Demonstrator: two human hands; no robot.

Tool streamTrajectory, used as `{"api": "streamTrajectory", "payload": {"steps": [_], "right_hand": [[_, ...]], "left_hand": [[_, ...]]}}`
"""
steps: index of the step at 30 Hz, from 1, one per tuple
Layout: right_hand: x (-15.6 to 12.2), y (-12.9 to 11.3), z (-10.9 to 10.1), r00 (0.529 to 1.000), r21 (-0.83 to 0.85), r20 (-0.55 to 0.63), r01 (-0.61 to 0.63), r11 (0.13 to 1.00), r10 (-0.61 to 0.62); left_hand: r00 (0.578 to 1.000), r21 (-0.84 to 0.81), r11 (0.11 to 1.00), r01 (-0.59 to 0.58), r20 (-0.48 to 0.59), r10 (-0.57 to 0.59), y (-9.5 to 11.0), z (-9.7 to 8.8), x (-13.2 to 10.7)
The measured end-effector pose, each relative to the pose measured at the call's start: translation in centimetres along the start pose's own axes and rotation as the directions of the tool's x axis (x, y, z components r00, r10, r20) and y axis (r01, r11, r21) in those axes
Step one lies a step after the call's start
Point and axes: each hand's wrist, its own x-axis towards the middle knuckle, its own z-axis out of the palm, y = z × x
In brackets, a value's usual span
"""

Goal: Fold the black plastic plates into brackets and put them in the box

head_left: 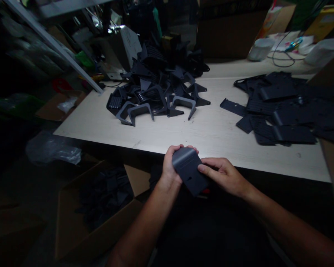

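A dark grey moulded plastic part, flat with a curved end, sits above the table's front edge between both hands. The left hand wraps closed around its top end; the right hand pinches its side with thumb and fingers. Beyond, a black pile lies on the table.

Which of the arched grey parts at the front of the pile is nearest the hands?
The right-hand arch: its leg tip comes closest to the person's left hand. The other arch sits further left along the pile's front.
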Motion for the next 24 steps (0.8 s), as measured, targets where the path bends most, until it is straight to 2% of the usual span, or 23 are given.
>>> {"api": "streamTrajectory", "payload": {"steps": [3,8,13,17,20,24], "right_hand": [[0.0,0.7,-0.1,0.999,0.075,-0.01,-0.052,0.996,0.053],[0.6,1.3,-0.5,0.967,0.295,0.075,-0.254,0.921,0.243],[1.0,1.7,-0.3,0.948,0.384,0.057,-0.31,0.87,0.313],[0.8,2.2,0.3,0.934,0.439,0.052,-0.339,0.832,0.353],[0.6,2.6,1.2,0.939,0.428,0.044,-0.326,0.843,0.342],[0.7,3.5,2.6,0.982,0.227,-0.093,-0.138,0.964,0.162]], "left_hand": [[0.997,-0.02,0.999,0.043,-0.07,-0.044,-0.3,-0.2,0.1],[0.985,-0.047,0.994,0.095,-0.137,-0.101,-0.9,-0.6,0.7],[0.977,-0.044,0.996,0.076,-0.198,-0.083,-1.2,-1.1,1.5],[0.967,-0.089,0.995,0.05,-0.244,-0.071,-1.1,-0.7,1.6],[0.964,-0.105,0.994,0.023,-0.26,-0.049,-1.0,-0.3,1.5],[0.965,-0.05,0.996,-0.071,-0.255,0.056,-1.4,-0.6,1.5]]}}
